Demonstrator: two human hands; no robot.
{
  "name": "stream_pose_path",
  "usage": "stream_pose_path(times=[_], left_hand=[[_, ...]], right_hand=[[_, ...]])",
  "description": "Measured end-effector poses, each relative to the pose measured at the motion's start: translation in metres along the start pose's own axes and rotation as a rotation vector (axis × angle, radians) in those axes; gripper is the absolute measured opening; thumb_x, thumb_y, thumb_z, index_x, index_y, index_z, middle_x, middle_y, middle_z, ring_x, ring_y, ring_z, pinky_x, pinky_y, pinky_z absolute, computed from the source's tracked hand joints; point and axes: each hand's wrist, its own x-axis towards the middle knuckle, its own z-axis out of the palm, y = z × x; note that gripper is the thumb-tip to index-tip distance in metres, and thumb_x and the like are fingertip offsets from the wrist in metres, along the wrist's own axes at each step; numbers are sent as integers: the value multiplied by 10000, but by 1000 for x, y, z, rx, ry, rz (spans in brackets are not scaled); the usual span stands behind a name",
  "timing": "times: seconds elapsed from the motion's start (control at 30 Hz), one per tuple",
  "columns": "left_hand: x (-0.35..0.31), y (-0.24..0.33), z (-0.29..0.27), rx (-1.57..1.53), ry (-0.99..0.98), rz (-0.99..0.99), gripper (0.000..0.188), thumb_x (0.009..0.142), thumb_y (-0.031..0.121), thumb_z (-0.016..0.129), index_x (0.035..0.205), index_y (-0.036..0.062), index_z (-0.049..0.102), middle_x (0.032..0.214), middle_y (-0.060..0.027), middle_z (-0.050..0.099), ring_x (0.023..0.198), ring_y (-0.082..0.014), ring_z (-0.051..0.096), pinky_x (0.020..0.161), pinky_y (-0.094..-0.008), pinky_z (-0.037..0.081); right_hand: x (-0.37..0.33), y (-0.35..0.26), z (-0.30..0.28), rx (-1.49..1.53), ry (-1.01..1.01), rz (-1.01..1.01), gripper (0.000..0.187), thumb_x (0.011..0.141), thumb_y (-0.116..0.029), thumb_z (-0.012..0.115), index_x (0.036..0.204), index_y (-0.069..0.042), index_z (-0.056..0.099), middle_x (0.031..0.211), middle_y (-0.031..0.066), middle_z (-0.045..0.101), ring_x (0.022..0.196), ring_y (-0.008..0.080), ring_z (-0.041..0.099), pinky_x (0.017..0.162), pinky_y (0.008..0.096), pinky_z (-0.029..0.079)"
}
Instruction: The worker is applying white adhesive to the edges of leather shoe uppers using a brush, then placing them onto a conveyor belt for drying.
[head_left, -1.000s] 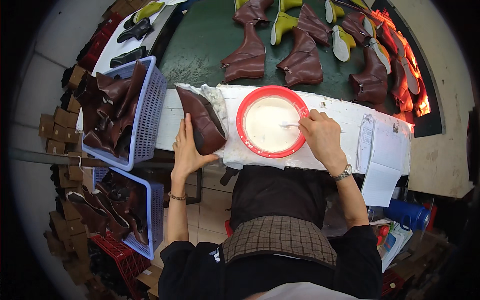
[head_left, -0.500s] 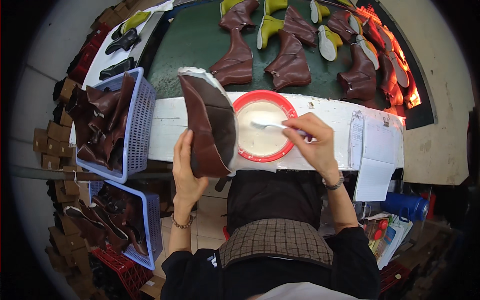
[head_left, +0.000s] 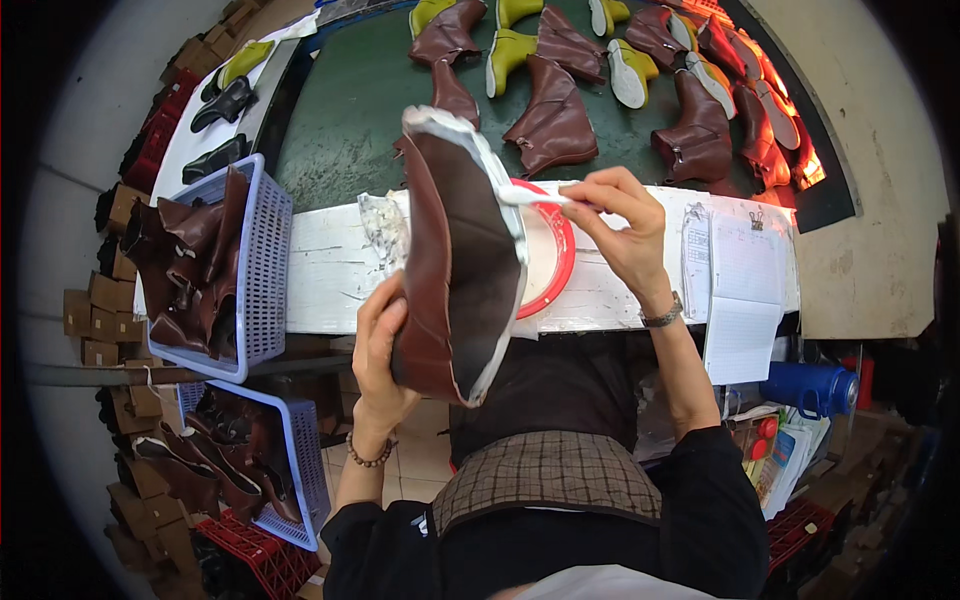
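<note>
Left hand (head_left: pixel 378 350) is now gripping the brown leather boot upper (head_left: pixel 455 260), lifted off the white bench (head_left: pixel 330 270) and tilted sole-up. Right hand (head_left: pixel 625 225) is pinching a white-bristled brush (head_left: pixel 530 197), moved from the red-rimmed glue dish (head_left: pixel 560 265) onto the whitish lasting edge: coating is underway.

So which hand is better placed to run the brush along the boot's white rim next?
Right. The right hand holds the brush with its tip at the white rim of the brown boot upper. The left hand grips the upper from below, steadying it.
</note>
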Motion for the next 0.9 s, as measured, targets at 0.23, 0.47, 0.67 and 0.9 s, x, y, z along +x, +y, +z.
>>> stream_pose_path(times=[0.23, 0.47, 0.67, 0.9], left_hand=[[23, -16, 25, 97, 244, -12, 796, 806, -15, 817, 1498, 36, 426, 1484, -307, 490, 1337, -430, 546, 1107, -479, 460], [49, -38, 29, 203, 276, 142, 778, 808, -6, 808, 1496, 74, 454, 1504, -273, 466, 1342, -408, 537, 1105, -453, 463], [31, -51, 12, 244, 150, 8, 737, 826, -41, 763, 1500, 58, 482, 1509, -236, 494, 1372, -366, 526, 1121, -443, 456], [-46, -80, -64, -636, 204, -733, 649, 757, -146, 610, 1396, -75, 514, 1046, -163, 722, 849, -253, 720, 739, -334, 592]], right_hand=[[-37, -22, 5, 33, -84, 52, 233, 806, 36, 838, 1031, -9, 794, 965, 69, 687, 825, 130, 676, 717, 248, 558], [-45, -51, 2, 73, -248, 70, 239, 792, 3, 857, 1023, -30, 807, 924, 64, 705, 793, 129, 680, 680, 246, 548], [-33, -47, 2, 147, -419, 244, 153, 849, -55, 827, 1000, -46, 809, 888, 61, 712, 741, 112, 651, 597, 238, 500], [-26, 25, 17, -802, -412, -105, 114, 782, -170, 804, 854, -98, 753, 816, 33, 655, 798, 260, 657, 683, 409, 519]])
